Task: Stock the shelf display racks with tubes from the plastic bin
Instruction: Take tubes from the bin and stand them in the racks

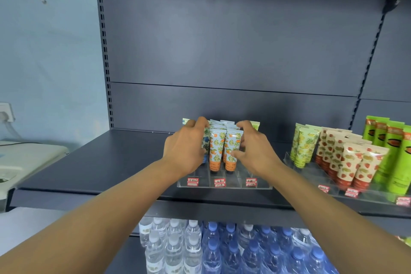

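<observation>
Orange-printed glossy tubes (223,148) stand capped-end down in a clear acrylic rack (224,184); left hand (185,151) and right hand (253,151), fingers curled, clasp the cluster's sides.

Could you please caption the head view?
Both hands straighten orange-print tubes in a clear rack.

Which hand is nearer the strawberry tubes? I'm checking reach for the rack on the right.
Right. The right hand is at the orange tubes, on the side facing the strawberry tubes. The left hand is on their far side, farther away.
</observation>
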Demonstrator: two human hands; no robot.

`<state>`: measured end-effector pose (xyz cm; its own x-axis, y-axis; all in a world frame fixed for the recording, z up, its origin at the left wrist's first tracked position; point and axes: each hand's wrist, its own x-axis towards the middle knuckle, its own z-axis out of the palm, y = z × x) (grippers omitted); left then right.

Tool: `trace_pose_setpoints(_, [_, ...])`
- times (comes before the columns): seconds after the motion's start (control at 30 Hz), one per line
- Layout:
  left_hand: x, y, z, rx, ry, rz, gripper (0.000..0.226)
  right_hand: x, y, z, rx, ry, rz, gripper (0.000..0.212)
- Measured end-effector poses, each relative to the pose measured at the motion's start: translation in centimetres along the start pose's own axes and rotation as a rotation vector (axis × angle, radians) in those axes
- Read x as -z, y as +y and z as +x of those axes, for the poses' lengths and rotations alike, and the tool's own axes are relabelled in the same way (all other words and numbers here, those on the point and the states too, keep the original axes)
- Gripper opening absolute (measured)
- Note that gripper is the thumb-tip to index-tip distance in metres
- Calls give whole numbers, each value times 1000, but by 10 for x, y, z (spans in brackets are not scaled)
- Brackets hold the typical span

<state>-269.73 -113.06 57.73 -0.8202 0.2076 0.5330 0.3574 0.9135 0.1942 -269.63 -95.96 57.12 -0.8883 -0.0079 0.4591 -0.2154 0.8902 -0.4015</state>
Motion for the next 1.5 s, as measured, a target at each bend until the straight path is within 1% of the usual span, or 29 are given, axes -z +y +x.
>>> trace_pose_setpoints(0.1, [8, 3, -5, 27, 2, 21, 57, 14, 0, -10, 18, 46, -27, 79])
trace_pose_setpoints(0.17, [13, 7, -10, 42, 4, 24, 57, 27, 1, -20, 37, 51, -50, 79])
trace_pose_setpoints(0.3, [24, 26, -27, 47, -6, 5, 57, 48, 6, -49, 81, 49, -98, 69])
trace_pose_setpoints(0.47, [29, 67, -70, 43, -67, -47, 45, 63, 20, -99, 133, -22, -107, 62])
trace_pose_setpoints(0.63, [12, 108, -129, 32, -232, -12, 43, 56, 37, -155, 172, -117, -73, 50])
trace_pose_setpoints(0.77, [-24, 121, -177, 66, -352, -18, 34, 29, 60, -201, 120, -231, -31, 36])
trace_pose_setpoints(0.83, [-44, 124, -198, 84, -432, 12, 38, 14, 75, -225, 83, -290, -40, 32])
trace_pose_setpoints(0.97, [-79, 125, -235, 105, -597, 15, 41, -9, 104, -270, -20, -436, -72, 37])
trace_pose_setpoints(1.1, [-123, 119, -272, 106, -732, -67, 38, -36, 130, -316, -160, -575, -83, 44])
trace_pose_setpoints(1.3, [-195, 109, -344, 82, -931, -110, 35, -85, 176, -397, -334, -701, -111, 45])
trace_pose_setpoints(1.4, [-230, 103, -381, 104, -1042, -108, 41, -107, 201, -436, -407, -779, -137, 43])
trace_pose_setpoints(1.5, [-264, 102, -413, 146, -1120, -116, 40, -131, 230, -468, -475, -872, -146, 43])
